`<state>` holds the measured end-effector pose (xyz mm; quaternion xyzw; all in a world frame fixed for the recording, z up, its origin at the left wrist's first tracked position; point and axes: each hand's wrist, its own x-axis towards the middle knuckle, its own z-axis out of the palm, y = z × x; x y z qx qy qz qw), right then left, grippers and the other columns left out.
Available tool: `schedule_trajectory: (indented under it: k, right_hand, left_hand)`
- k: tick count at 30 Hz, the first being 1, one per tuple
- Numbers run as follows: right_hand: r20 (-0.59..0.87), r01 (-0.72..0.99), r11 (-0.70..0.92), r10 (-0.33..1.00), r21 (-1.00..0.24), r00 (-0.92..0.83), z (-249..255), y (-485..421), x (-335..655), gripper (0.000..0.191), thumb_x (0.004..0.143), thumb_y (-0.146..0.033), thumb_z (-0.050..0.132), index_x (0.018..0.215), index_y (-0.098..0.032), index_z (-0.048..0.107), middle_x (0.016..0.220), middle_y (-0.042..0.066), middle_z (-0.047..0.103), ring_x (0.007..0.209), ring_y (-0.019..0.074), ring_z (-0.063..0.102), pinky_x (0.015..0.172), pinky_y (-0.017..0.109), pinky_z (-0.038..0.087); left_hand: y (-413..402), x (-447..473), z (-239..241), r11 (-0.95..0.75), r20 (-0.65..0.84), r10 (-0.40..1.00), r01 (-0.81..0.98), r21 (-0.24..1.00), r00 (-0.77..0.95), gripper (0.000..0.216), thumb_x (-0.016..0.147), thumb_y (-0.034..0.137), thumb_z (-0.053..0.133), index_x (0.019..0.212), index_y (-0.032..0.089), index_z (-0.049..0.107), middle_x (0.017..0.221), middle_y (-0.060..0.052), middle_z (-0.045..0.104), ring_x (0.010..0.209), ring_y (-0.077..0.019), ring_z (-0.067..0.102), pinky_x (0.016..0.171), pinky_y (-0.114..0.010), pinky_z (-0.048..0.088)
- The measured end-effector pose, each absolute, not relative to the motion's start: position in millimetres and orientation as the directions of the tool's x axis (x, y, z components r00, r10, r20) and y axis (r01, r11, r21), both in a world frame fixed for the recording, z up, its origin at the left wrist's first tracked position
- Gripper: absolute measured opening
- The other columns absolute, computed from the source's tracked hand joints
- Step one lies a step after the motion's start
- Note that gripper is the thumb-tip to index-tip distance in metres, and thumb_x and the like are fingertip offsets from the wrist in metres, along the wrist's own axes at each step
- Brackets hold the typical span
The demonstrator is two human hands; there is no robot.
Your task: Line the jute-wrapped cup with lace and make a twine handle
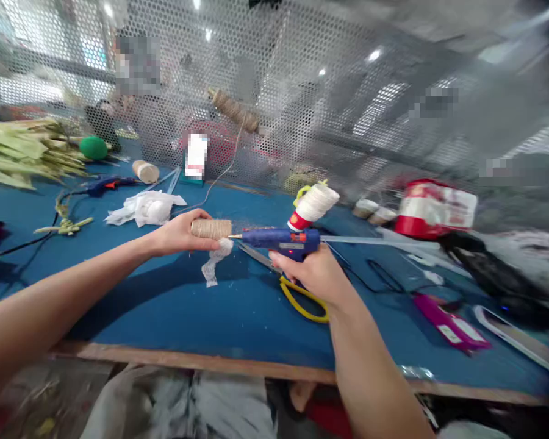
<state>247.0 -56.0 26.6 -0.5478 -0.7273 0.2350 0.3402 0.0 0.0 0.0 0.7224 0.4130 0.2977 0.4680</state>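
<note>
My left hand [187, 233] is closed around a small twine-wrapped roll [215, 228], held sideways above the blue table. A strip of white lace [213, 265] hangs from under its right end, by my thumb. My right hand [308, 268] grips a blue glue gun [279, 241], its nozzle at the roll's right end; whether the tip touches cannot be made out. A long clear glue stick [361, 239] sticks out of the gun's back. Below the gun lie scissors with yellow handles [304, 303], partly behind my right hand.
Behind the gun stands a white thread cone [318, 204]. White lace [149, 207], a second glue gun [105, 185] and another roll [145, 172] lie at left. A twine spool [234, 111] hangs on the mesh panel [265, 73]. A purple box [451, 323] and a red-white package [427, 208] are right.
</note>
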Motion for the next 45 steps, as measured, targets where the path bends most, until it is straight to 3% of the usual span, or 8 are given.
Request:
schedule_trajectory:
  k: [13, 25, 38, 45]
  right_hand:
    - [0.225, 0.595, 0.262, 0.965, -0.760, -0.136, 29.3, -57.0, 247.5, 0.020, 0.070, -0.033, 0.062, 0.062, -0.015, 0.055, 0.044, -0.002, 0.051, 0.036, 0.0083, 0.044, 0.037, 0.022, 0.038]
    - [0.187, 0.466, 0.272, 0.957, -0.842, -0.222, 28.4, -57.8, 248.4, 0.019, 0.073, -0.031, 0.062, 0.065, -0.013, 0.058, 0.049, -0.001, 0.055, 0.037, 0.0066, 0.043, 0.041, 0.023, 0.038]
    - [0.228, 0.375, 0.283, 0.956, -0.883, -0.184, 21.1, -52.6, 249.2, 0.018, 0.074, -0.032, 0.062, 0.070, -0.014, 0.059, 0.047, -0.002, 0.053, 0.037, 0.0065, 0.042, 0.039, 0.022, 0.035]
    - [0.206, 0.394, 0.286, 0.950, -0.874, -0.234, 22.9, -55.4, 251.1, 0.021, 0.073, -0.033, 0.062, 0.067, -0.014, 0.058, 0.053, 0.001, 0.058, 0.036, 0.0057, 0.041, 0.038, 0.022, 0.036]
  left_hand:
    - [-1.7, 0.3, -0.8, -0.233, 0.052, 0.872, 0.321, 0.918, 0.486, 0.054, 0.058, 0.043, 0.072, 0.098, 0.017, 0.045, 0.071, 0.002, 0.054, 0.055, -0.0087, 0.050, 0.048, -0.021, 0.039]
    - [-3.3, 1.2, 1.2, -0.194, 0.034, 0.859, 0.263, 0.945, 0.512, 0.053, 0.060, 0.044, 0.070, 0.097, 0.017, 0.045, 0.072, 0.001, 0.054, 0.057, -0.0100, 0.050, 0.047, -0.022, 0.041]
    - [-9.9, 3.6, 3.9, -0.318, 0.131, 0.849, 0.296, 0.901, 0.511, 0.054, 0.057, 0.044, 0.072, 0.096, 0.016, 0.047, 0.075, 0.001, 0.055, 0.063, -0.0118, 0.052, 0.053, -0.024, 0.042]
    - [-6.6, 2.5, 4.1, -0.189, 0.059, 0.858, 0.206, 0.960, 0.511, 0.050, 0.060, 0.041, 0.071, 0.095, 0.017, 0.045, 0.070, 0.002, 0.055, 0.055, -0.0092, 0.050, 0.050, -0.024, 0.042]
